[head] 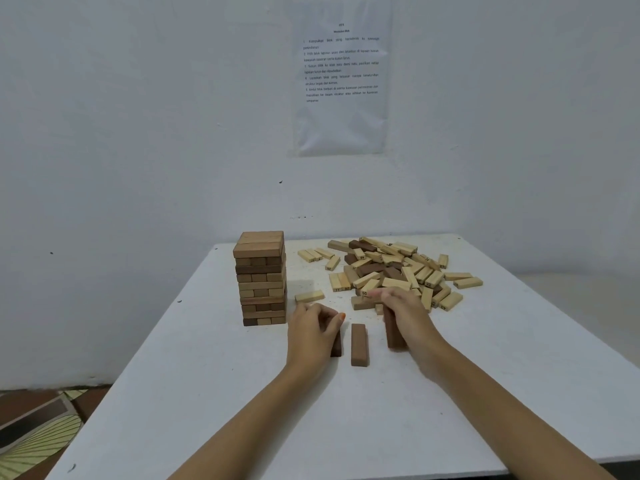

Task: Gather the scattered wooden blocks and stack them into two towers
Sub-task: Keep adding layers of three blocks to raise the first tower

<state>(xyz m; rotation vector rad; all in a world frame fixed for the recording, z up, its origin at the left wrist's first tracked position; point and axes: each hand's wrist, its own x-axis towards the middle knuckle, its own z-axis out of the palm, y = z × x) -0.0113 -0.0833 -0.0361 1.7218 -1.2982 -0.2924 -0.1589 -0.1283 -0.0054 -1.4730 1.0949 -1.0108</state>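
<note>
Brown-block base for second tower, laying now. Gripping left block [336,347] with left hand [313,336], right block [393,336] with right hand [406,315]. Next, likely pressing both flush against middle block [359,344].

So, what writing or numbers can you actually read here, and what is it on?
"50": pale block at the near edge of the pile.
"22": second block, further right in the pile.
Other block numbers: too small to read.
Wall sheet: numbered printed lines, too blurred to read.

White table [242,410], pile [391,268] mostly pale tan w/ some dk brown, tower [261,278] mixed browns.
</note>
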